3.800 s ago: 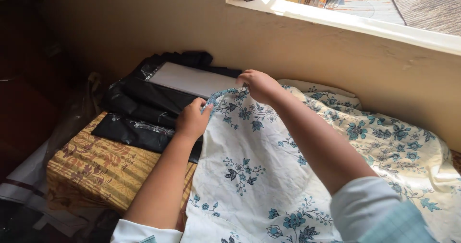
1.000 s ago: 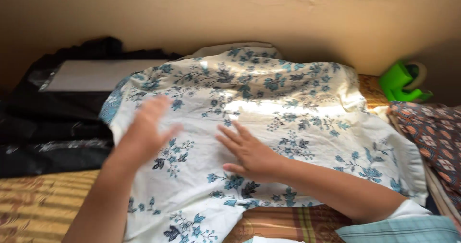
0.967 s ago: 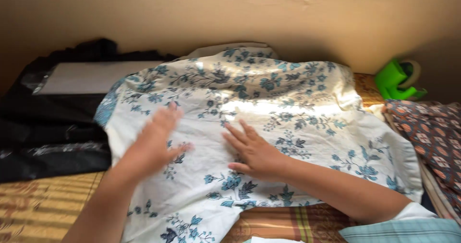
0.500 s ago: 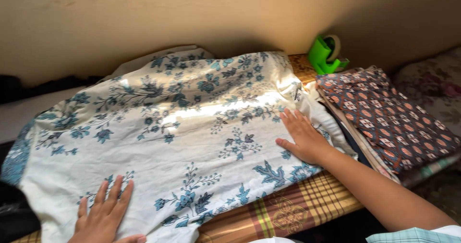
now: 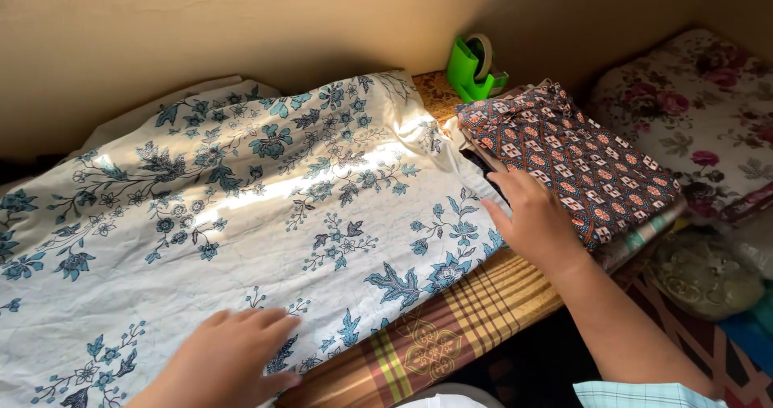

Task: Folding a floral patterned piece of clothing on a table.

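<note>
Head view: floral cloth point(image 5: 241, 215) lay spread over worktop, smoothing step. Left hand point(image 5: 225, 360) flat on near edge, fingers apart. Right hand point(image 5: 535, 223) open, at cloth's right edge beside folded patterned stack point(image 5: 572, 162). Next move probably needs firm hold of edge.

I'm seeing warm daylight streaking across floral cloth point(image 5: 241, 215), bright glare mid-fabric; lower right corner sitting dim; left hand point(image 5: 229, 364) slightly blurring.

The right hand point(image 5: 538, 223) slid off the floral cloth point(image 5: 241, 223) to its right edge, beside the folded patterned stack point(image 5: 572, 162). The left hand point(image 5: 225, 364) stayed low, shifting rightward along the near hem.
</note>
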